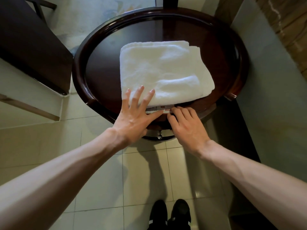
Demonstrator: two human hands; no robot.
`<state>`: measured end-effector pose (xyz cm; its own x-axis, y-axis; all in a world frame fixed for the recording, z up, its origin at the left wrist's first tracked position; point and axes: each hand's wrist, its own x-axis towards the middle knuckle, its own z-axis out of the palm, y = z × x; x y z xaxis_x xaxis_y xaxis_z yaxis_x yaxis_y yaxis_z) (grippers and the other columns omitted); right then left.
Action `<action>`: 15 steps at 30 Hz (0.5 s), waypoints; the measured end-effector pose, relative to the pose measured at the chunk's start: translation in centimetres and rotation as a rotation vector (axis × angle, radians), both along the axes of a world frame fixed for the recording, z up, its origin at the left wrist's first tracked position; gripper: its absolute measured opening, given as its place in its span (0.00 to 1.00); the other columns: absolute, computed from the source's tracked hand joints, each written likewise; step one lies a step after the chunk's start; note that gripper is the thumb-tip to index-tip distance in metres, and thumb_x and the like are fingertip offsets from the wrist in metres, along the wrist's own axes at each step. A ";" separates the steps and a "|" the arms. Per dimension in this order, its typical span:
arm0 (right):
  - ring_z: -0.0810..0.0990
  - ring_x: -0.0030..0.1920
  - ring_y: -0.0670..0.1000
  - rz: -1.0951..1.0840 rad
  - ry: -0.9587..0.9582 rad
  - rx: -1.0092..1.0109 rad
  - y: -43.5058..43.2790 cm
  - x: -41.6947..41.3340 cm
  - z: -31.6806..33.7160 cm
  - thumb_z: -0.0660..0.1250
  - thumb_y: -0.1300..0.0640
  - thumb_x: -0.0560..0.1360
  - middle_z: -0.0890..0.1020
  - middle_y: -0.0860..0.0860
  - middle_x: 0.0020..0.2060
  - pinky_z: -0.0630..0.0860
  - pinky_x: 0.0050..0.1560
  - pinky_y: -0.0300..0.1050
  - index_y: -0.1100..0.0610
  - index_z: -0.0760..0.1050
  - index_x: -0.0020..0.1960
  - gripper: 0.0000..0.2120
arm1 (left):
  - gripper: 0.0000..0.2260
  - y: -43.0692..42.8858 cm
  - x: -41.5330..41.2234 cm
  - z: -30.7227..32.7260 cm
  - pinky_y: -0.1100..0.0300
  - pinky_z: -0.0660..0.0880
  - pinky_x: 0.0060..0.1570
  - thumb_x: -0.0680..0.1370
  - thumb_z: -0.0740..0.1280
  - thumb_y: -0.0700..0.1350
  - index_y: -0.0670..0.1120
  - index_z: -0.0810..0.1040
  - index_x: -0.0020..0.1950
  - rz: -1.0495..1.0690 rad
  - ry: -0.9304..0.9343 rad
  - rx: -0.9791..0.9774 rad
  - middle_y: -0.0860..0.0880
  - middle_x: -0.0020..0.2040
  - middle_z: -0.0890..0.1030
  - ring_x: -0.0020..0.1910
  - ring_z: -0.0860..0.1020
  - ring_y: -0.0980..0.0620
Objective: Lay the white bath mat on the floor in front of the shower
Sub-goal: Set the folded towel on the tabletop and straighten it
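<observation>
Two bare hands at the near edge of a folded white bath mat (162, 70) on a round dark counter (79, 67)

Nearest, short of the counter, black shoes (169, 214) stand on the pale tiled floor (99, 188). At the counter's near rim the left hand (134, 120) lies flat, fingers straight and spread over the mat's near-left corner, thumb on a red-printed white card (163, 109) poking out from under the mat. Just right of it the right hand (187, 127) has its fingers curled, tips at the card's edge; whether they pinch it I cannot tell. The mat lies folded across the counter's middle. Beyond the counter's left side stands dark furniture (25, 39)
</observation>
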<state>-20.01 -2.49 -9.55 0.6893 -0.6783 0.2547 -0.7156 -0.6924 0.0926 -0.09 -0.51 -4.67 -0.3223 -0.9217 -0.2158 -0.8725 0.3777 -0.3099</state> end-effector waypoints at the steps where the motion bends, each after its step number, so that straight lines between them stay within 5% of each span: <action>1: 0.78 0.52 0.62 0.004 -0.002 -0.013 -0.1 0.0 -0.1 0.66 0.67 0.70 0.80 0.62 0.52 0.74 0.53 0.55 0.63 0.77 0.54 0.13 | 0.37 0.0 -0.1 0.0 0.31 0.38 0.69 0.72 0.71 0.53 0.60 0.54 0.76 0.008 0.002 -0.002 0.38 0.77 0.39 0.74 0.38 0.31; 8: 0.77 0.43 0.60 -0.015 -0.035 -0.062 -0.3 0.5 -0.6 0.57 0.69 0.70 0.79 0.58 0.44 0.74 0.49 0.54 0.61 0.76 0.47 0.11 | 0.33 0.2 -0.4 -0.7 0.31 0.41 0.70 0.76 0.66 0.44 0.62 0.53 0.75 0.034 0.030 -0.075 0.39 0.78 0.41 0.75 0.40 0.31; 15: 0.75 0.41 0.59 -0.016 -0.076 -0.125 -0.7 0.4 -1.4 0.64 0.69 0.68 0.78 0.57 0.42 0.73 0.47 0.54 0.60 0.75 0.46 0.08 | 0.36 0.2 -0.4 -1.1 0.31 0.42 0.69 0.76 0.66 0.43 0.63 0.50 0.75 0.021 0.027 -0.112 0.39 0.73 0.34 0.73 0.37 0.31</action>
